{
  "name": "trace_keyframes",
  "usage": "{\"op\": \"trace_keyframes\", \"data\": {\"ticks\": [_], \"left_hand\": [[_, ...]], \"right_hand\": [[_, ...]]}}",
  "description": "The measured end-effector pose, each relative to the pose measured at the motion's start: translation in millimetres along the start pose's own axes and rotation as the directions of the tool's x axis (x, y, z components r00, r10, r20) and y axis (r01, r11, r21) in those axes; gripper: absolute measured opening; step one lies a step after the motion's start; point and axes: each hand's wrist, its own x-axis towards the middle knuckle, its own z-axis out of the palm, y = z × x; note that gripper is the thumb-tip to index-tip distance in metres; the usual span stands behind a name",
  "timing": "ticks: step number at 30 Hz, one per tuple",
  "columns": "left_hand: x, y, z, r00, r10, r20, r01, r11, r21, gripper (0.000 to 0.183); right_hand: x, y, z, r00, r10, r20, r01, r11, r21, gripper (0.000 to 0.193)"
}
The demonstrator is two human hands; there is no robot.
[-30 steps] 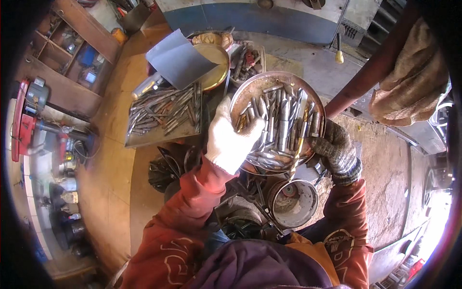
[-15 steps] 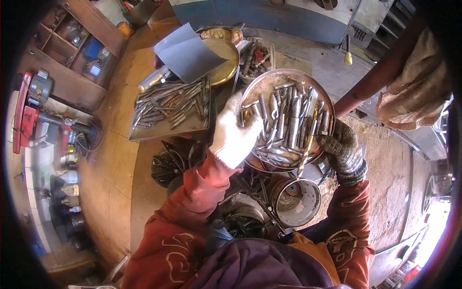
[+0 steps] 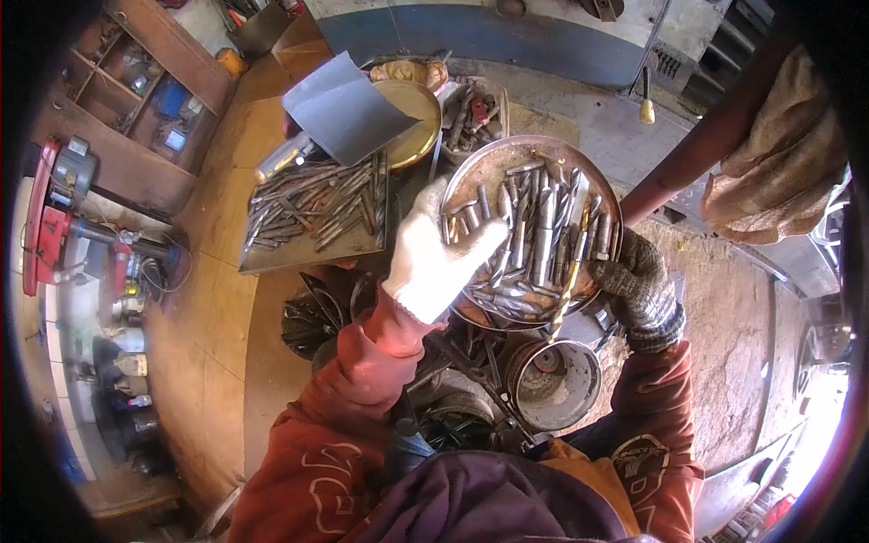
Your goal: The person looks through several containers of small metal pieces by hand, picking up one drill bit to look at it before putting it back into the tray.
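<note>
Red sleeves (image 3: 362, 385) run up from the lower edge to two gloved hands. The left hand (image 3: 430, 258), in a white glove, grips the left side of a round metal tray (image 3: 477, 165), its thumb laid inside over the contents. The right hand (image 3: 641, 285), in a grey knitted glove, grips the tray's lower right edge, its other fingers mostly hidden behind the thumb. The tray is held between both hands, in front of the body, and carries many steel drill bits (image 3: 543, 235); one long gold-coloured bit (image 3: 567, 290) juts past the near rim. Another person's forearm (image 3: 692, 154) meets the tray's right side, and the hand there cannot be seen.

Lower down is a round bucket (image 3: 577, 389). Beyond the left hand, a rectangular tray (image 3: 299, 261) holds more bits (image 3: 317, 206), with a grey sheet (image 3: 348, 107) beside it, overlapping a round gold-coloured pan (image 3: 425, 140). Farthest left stands a compartmented wooden shelf (image 3: 176, 68).
</note>
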Motion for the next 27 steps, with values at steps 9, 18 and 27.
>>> {"op": "trace_keyframes", "data": {"ticks": [9,18,27], "left_hand": [[3.7,-15.7,-0.3,0.999,0.026,-0.022,-0.024,0.993,0.115,0.059],[-0.5,-14.2,10.2,0.950,0.297,-0.100,-0.231,0.878,0.419,0.065],[4.8,-2.6,-6.4,0.842,0.518,0.152,-0.477,0.581,0.659,0.040]], "right_hand": [[-1.7,4.6,1.0,1.000,-0.002,-0.017,0.004,0.996,0.088,0.054],[-5.5,14.5,-2.5,0.998,-0.056,-0.023,0.058,0.993,0.102,0.049],[-8.8,13.4,4.9,0.998,-0.061,-0.022,0.063,0.991,0.115,0.048]]}}
